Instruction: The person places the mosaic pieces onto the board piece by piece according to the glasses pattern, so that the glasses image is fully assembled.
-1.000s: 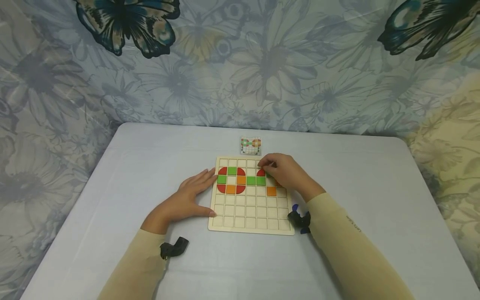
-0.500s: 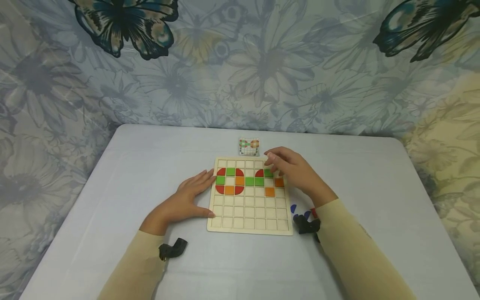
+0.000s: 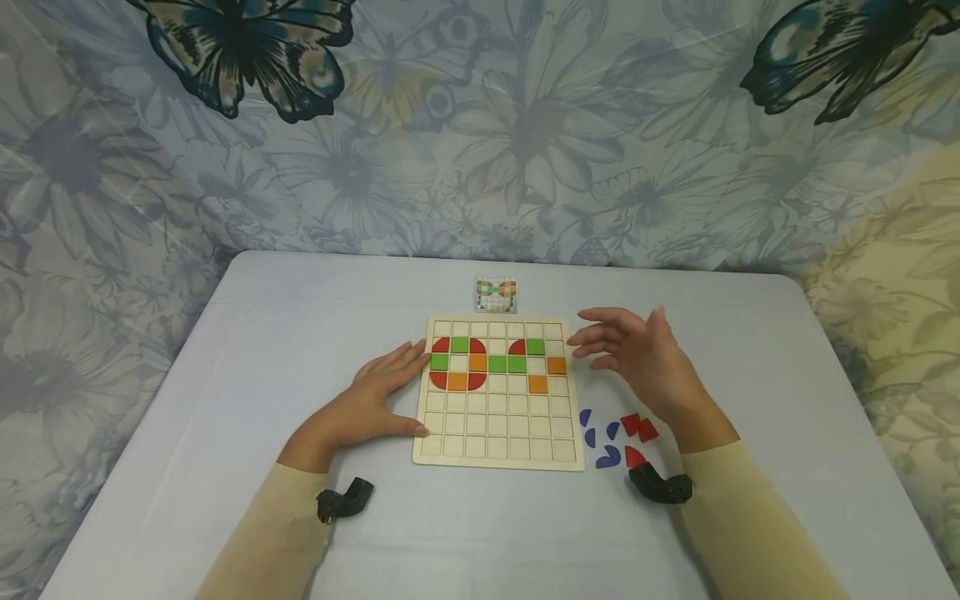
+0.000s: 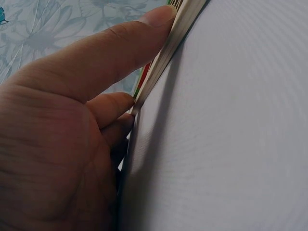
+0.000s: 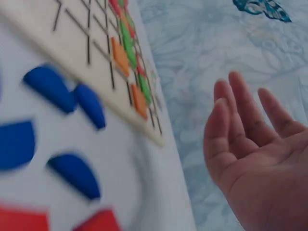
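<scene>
We had the grid board (image 3: pixel 497 450) flat on the counter (image 3: pixel 480 533), roughly square, without a marked long axis. Our left grip (image 3: pixel 367 400) touched its left edge, thumb and fingers wide apart; our right grip (image 3: pixel 648 367), fingers loosely apart, empty, hung just off its right edge. From there the red pieces (image 3: pixel 631 424) lay toward our body, nearest that right grip, with blue pieces (image 3: pixel 590 437) between them and the board. Beyond lay a pattern card (image 3: pixel 496 294).

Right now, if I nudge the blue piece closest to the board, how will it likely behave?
The blue piece looks rigid, its outline unbent, so it probably won't flex. Being small beside the board, it's likely light. Lying flat on the table, it should probably slide rather than roll.
</scene>
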A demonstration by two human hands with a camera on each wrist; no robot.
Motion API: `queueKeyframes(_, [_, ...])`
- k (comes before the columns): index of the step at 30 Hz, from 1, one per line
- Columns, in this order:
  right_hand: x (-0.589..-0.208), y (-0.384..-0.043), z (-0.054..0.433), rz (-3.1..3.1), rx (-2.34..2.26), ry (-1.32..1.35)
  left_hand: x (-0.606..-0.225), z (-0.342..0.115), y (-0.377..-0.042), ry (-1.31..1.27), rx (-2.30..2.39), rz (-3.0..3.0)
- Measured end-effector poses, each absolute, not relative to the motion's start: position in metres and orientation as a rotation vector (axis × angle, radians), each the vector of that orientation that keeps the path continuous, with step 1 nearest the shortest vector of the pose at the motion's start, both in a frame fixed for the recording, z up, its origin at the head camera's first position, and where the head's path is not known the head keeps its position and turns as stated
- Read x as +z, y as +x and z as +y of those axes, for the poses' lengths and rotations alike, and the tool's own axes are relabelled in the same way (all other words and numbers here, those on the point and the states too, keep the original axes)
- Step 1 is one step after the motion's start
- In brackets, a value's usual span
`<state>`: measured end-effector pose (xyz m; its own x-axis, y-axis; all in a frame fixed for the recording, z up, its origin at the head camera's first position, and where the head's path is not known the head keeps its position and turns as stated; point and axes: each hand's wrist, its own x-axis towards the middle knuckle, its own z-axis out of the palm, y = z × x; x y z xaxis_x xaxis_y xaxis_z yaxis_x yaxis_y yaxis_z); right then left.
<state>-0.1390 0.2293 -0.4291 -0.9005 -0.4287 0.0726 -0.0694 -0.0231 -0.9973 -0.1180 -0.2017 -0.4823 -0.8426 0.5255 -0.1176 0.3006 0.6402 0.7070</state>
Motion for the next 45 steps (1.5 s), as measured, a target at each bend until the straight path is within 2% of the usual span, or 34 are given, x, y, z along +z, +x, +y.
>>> queueKeyframes(8, [-0.455,-0.115,0.284,2.061,-1.933,-0.556,-0.482,-0.200,-0.118,0.657,1.010,2.546])
queueKeyframes(14, [-0.468,-0.092,0.300,2.244,-1.805,-0.512,-0.483,-0.200,-0.117,0.653,0.995,2.547])
queueKeyframes(21, [-0.471,-0.078,0.298,2.604,-1.332,-0.254,-0.483,-0.202,-0.117,0.649,0.984,2.563])
queueKeyframes(26, [-0.473,-0.078,0.295,2.737,-1.089,-0.282,-0.481,-0.201,-0.117,0.658,1.010,2.545])
queueKeyframes(33, [-0.476,-0.078,0.290,2.843,-1.018,-0.335,-0.482,-0.201,-0.117,0.653,1.000,2.551])
queueKeyframes(45, [-0.475,-0.073,0.278,2.866,-1.031,-0.185,-0.482,-0.200,-0.117,0.660,0.989,2.553])
